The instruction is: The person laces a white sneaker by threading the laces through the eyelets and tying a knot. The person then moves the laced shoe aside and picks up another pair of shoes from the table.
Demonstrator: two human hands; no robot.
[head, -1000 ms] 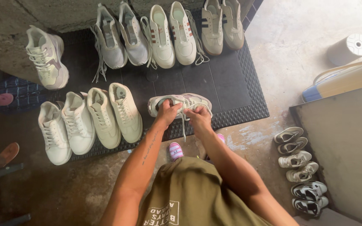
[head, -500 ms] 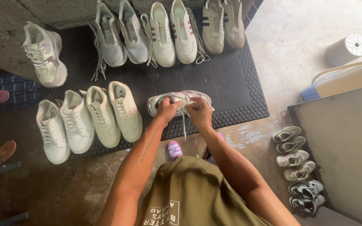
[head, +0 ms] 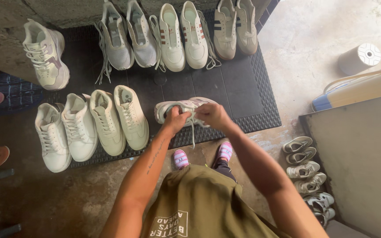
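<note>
While only one view exists, the head camera looking straight down, every line below comes from it.

Held sneaker: a pale sneaker [head: 182, 110] lies sideways near the mat's front edge, just past the picture's centre toward 12 o'clock.
Long axis: it runs 9 to 3 o'clock, across the person's body; which end is the toe, I cannot tell.
Left hand [head: 176, 120]: fingers curled narrowly, pinching the white lace [head: 192, 132], which dangles toward 6 o'clock.
Right hand [head: 213, 115]: fingers bent close on the shoe's upper, seemingly steadying it and working the lace.
Why sideways: probably so both hands reach the lacing.
Mat [head: 248, 94]: black, ribbed rubber, keeping the shoes off the stained concrete.
Neighbours: four cream sneakers [head: 91, 125] at 9 o'clock, toes toward 6; six more [head: 179, 33] at 12 o'clock.
</note>
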